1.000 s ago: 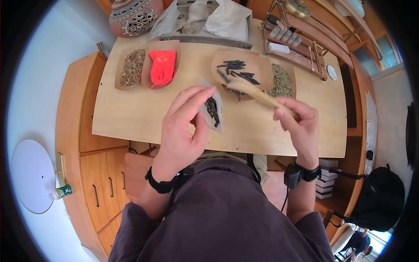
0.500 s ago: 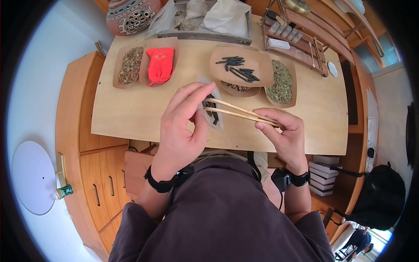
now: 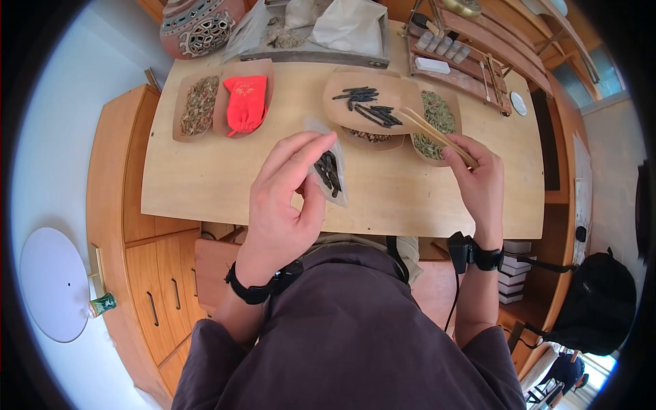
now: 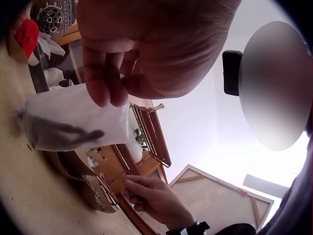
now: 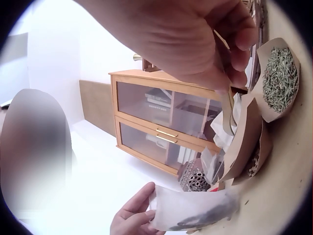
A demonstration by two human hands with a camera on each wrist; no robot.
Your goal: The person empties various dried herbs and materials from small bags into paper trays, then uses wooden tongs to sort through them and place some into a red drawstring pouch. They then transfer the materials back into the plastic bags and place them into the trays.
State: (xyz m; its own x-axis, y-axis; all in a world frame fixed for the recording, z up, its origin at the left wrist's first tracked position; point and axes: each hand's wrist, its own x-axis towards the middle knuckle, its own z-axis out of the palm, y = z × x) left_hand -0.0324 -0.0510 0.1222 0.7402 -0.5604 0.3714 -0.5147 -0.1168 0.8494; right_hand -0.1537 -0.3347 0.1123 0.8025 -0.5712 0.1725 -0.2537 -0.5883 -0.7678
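Note:
The left hand (image 3: 285,183) pinches the top of a translucent white pouch (image 3: 339,179) with dark sticks inside; in the left wrist view the pouch (image 4: 73,117) hangs from the fingertips. Wooden tweezers (image 3: 437,134) are gripped in the right hand (image 3: 480,179), their tips over the right edge of the paper tray (image 3: 335,113) of dark sticks. Whether the tips hold anything cannot be told. That tray rests over another tray of small brown pieces (image 3: 371,136). Beside it lies a tray of green dried herb (image 3: 437,113), partly behind the tweezers.
At the left of the table are a tray of mixed dried herbs (image 3: 199,106) and a red cloth pouch (image 3: 246,102) in a paper tray. Along the back stand a patterned pot (image 3: 201,31), a grey tray (image 3: 307,57) with white bags, and a wooden rack (image 3: 471,82).
The right hand brought the tweezers from the stick tray to the pouch's mouth, then back right to the tray's edge. The left hand has kept its grip on the pouch.

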